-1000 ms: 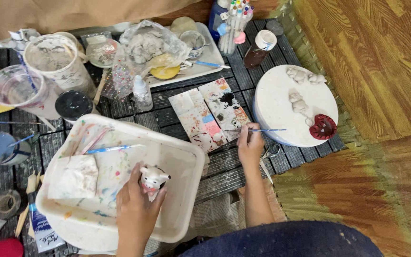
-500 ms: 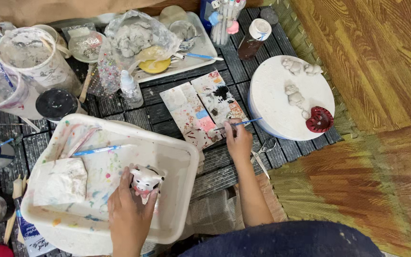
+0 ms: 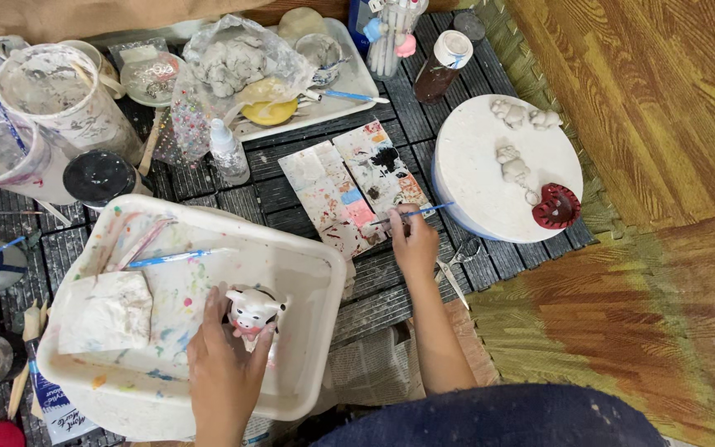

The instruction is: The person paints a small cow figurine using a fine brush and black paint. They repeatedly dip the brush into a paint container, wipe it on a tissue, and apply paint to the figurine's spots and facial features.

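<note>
My left hand (image 3: 223, 372) holds a small white clay pig figurine (image 3: 251, 310) with dark spots over a white plastic tray (image 3: 308, 273). My right hand (image 3: 414, 242) grips a thin blue paintbrush (image 3: 415, 213), its tip over the paint-stained palette tiles (image 3: 349, 186) on the dark slatted mat. A second blue brush (image 3: 177, 257) and a white stained cloth (image 3: 107, 312) lie in the tray.
A round white board (image 3: 490, 178) with small clay figures and a red piece (image 3: 557, 206) sits to the right. Cloudy water jars (image 3: 51, 99), a black lid (image 3: 98, 176), a dropper bottle (image 3: 229, 151) and a back tray (image 3: 349, 87) with bagged clay stand behind. Wooden floor lies right.
The view has shifted slightly. My right hand has moved left from the round board's edge to the palette tiles. My left hand still holds the pig over the tray.
</note>
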